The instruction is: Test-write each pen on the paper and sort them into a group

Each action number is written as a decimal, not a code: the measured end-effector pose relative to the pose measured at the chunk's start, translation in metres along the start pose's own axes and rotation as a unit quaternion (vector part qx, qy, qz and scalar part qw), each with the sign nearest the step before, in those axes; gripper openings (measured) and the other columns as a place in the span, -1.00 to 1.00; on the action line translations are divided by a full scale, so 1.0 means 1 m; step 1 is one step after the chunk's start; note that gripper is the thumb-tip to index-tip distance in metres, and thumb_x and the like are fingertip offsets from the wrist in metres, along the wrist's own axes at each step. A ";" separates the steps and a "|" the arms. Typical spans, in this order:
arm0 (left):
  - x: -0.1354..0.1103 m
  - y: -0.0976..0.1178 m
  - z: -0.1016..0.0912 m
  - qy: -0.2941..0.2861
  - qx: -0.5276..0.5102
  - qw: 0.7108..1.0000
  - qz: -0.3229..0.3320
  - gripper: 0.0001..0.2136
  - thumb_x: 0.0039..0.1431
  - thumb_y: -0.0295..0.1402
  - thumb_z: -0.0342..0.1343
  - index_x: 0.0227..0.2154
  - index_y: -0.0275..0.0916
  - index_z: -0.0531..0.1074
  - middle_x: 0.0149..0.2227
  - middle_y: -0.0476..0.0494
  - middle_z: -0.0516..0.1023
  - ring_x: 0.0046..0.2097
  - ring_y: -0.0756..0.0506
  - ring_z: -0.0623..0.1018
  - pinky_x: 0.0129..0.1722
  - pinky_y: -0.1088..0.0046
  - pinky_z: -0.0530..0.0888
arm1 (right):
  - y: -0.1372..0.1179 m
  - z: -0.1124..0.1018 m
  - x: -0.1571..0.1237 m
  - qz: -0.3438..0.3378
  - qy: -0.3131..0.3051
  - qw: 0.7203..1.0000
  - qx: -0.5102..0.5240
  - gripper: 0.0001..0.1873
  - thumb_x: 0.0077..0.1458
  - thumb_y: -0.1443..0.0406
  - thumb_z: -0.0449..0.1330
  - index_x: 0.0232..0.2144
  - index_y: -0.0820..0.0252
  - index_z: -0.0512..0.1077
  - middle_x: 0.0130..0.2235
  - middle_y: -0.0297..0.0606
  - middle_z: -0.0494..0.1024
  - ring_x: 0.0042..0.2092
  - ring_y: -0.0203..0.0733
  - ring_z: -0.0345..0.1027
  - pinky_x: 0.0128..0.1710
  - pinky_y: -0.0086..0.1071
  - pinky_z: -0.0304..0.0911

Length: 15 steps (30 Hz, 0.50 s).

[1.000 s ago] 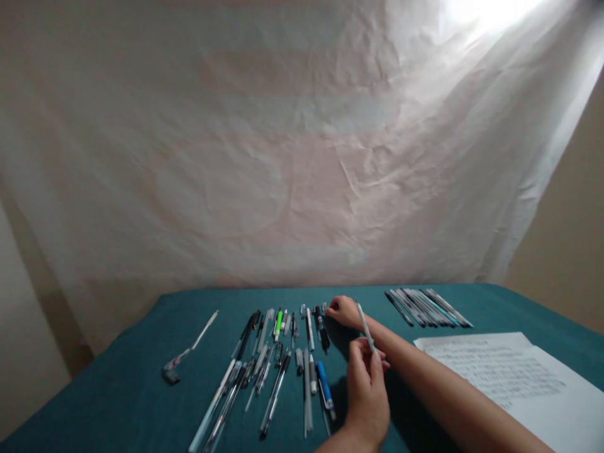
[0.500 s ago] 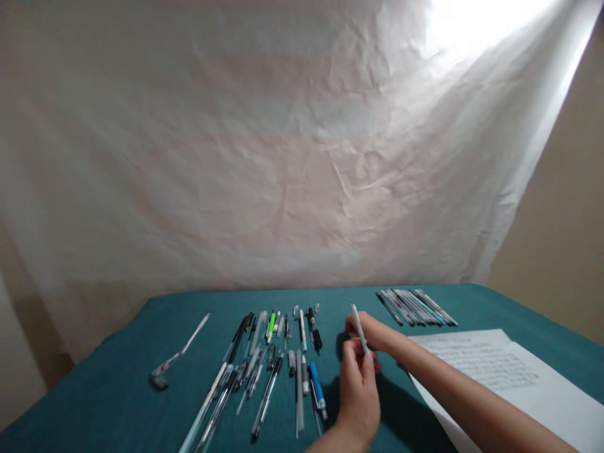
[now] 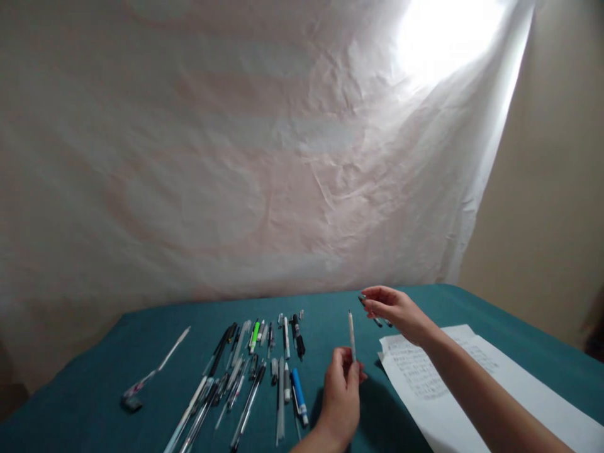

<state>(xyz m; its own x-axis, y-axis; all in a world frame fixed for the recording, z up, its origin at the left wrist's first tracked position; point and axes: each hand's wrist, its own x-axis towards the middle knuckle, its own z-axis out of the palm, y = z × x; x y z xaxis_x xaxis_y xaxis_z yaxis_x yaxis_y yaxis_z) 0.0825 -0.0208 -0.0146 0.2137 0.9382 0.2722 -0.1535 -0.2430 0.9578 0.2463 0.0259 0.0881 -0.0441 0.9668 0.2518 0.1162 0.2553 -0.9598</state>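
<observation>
In my left hand (image 3: 340,393), low in the centre, a slim white pen (image 3: 352,336) stands nearly upright, its narrow tip up. My thumb and fingers are closed round its lower end. My right hand (image 3: 389,308) is further back and to the right, over the row of pens (image 3: 377,322). Its thumb and fingertips come together about a small dark end, and I cannot make out what they hold. The hand covers most of that row; only a few dark ends show. A blue pen (image 3: 299,395) lies left of my left hand.
Several loose pens, clear barrels and caps, among them a bright green pen (image 3: 255,335), lie across the table's middle. A thin white stick with a dark grey lump (image 3: 132,404) lies at the left. Sheets of written paper (image 3: 476,390) lie under my right forearm.
My right hand has moved back and right, away from my left hand, to the row of pens. My left hand still holds the white pen, now more upright. The view has shifted rightward.
</observation>
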 end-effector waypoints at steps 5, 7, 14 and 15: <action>0.000 0.003 0.001 -0.025 0.012 1.000 -0.005 -0.83 0.14 -0.29 -0.04 -0.28 -0.27 0.29 -0.34 -0.13 0.40 -0.30 -0.06 0.41 -0.28 0.45 0.37 | -0.004 0.003 -0.004 -0.015 -0.001 1.000 0.017 -0.62 -0.18 0.12 0.27 -0.33 0.25 0.42 -0.38 -0.24 0.48 -0.37 -0.28 0.35 -0.29 -0.37 0.28; 0.000 0.003 0.001 -0.029 0.024 0.999 -0.004 -0.84 0.15 -0.30 -0.05 -0.28 -0.28 0.28 -0.34 -0.13 0.40 -0.30 -0.06 0.41 -0.29 0.45 0.37 | -0.004 0.005 -0.005 -0.018 0.002 1.000 0.021 -0.63 -0.19 0.11 0.27 -0.35 0.25 0.43 -0.40 -0.25 0.49 -0.36 -0.26 0.36 -0.28 -0.36 0.29; 0.000 0.000 0.001 -0.043 0.044 0.998 0.002 -0.84 0.17 -0.32 -0.08 -0.25 -0.28 0.26 -0.33 -0.13 0.39 -0.30 -0.05 0.42 -0.28 0.43 0.38 | -0.003 0.010 -0.004 -0.030 0.028 0.998 0.049 -0.62 -0.21 0.14 0.30 -0.31 0.23 0.43 -0.37 -0.26 0.49 -0.34 -0.25 0.35 -0.35 -0.38 0.30; 0.001 -0.001 0.001 -0.044 0.043 0.998 0.002 -0.84 0.17 -0.32 -0.08 -0.25 -0.28 0.26 -0.33 -0.13 0.39 -0.30 -0.05 0.42 -0.28 0.43 0.38 | -0.002 0.010 -0.004 -0.031 0.029 0.998 0.049 -0.61 -0.21 0.14 0.29 -0.29 0.22 0.42 -0.36 -0.26 0.49 -0.33 -0.24 0.35 -0.35 -0.37 0.29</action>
<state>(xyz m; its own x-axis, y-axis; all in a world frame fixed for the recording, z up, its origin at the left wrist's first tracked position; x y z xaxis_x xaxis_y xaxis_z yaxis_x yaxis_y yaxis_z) 0.0835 -0.0203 -0.0149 0.2981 0.9130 0.2786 -0.0725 -0.2694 0.9603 0.2359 0.0212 0.0878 0.0103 0.9488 0.3156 0.0175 0.3154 -0.9488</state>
